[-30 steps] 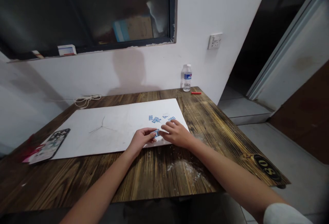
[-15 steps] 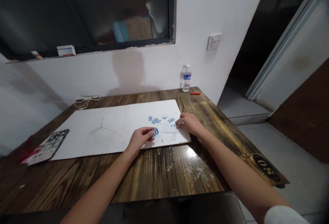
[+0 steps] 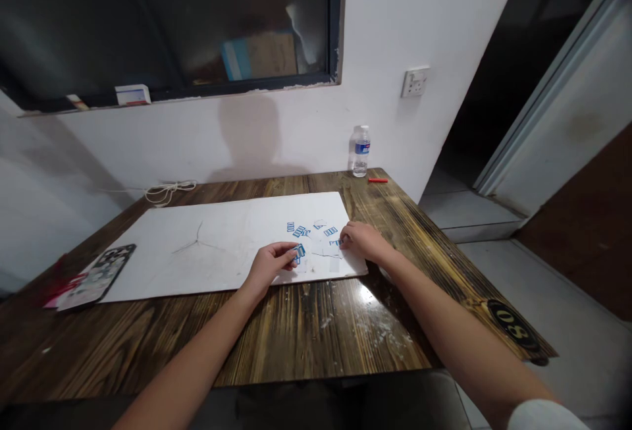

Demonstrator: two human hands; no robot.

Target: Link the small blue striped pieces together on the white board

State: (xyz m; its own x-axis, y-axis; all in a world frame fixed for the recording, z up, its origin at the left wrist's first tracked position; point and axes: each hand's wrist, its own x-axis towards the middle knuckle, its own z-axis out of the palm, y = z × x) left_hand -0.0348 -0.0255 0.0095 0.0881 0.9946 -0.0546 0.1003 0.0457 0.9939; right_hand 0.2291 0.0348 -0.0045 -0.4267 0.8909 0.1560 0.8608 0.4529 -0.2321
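Note:
My left hand (image 3: 269, 264) is closed at the near edge of a white board (image 3: 247, 239), its thumb and fingers pinching small blue-outlined pieces (image 3: 299, 251). My right hand (image 3: 363, 240) rests at the board's right edge with its fingers bent together. Its fingertips meet another blue-marked piece (image 3: 334, 243); whether they grip it is hidden. Between my hands, several flat blue-outlined pieces (image 3: 299, 231) lie scattered on the board, one of them a striped piece (image 3: 330, 232). Dark thin lines branch from one point on the board's left half.
On the wooden table (image 3: 291, 331), a patterned dark-edged case or tray (image 3: 106, 275) overlaps the board's left end. A white cable (image 3: 170, 191) lies behind it. A water bottle (image 3: 361, 152) and a red stick-like item (image 3: 378, 180) are at the far right corner, near the wall.
My right fingertips have drawn slightly right, exposing more of the blue-marked piece beneath them. My left hand keeps its pinch almost in place. The view has shifted a little.

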